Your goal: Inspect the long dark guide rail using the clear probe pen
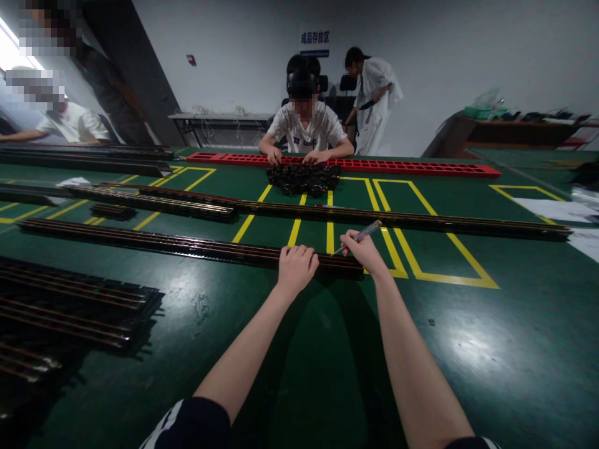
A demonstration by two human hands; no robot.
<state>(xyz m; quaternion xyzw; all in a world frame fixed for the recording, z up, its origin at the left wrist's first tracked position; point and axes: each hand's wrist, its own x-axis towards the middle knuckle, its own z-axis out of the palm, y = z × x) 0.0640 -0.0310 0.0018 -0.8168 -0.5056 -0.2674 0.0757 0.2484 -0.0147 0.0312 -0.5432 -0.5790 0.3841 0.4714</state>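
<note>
A long black strip (187, 244) with copper-coloured lines along it lies across the green table in front of me. My left hand (297, 271) rests over its right part, fingers curled onto the strip. My right hand (361, 251) is closed around a screwdriver (369, 231) with a clear handle. The thin shaft slants down to the left, and its tip is at the strip near its right end. Whether the tip touches the strip, I cannot tell.
Another long black strip (402, 219) runs behind mine. Several similar strips (70, 305) lie at the left. Across the green table (528, 349), a person wearing a headset (306, 128) handles black parts (304, 179) beside a red slotted rail (421, 166). Other people stand or sit farther back.
</note>
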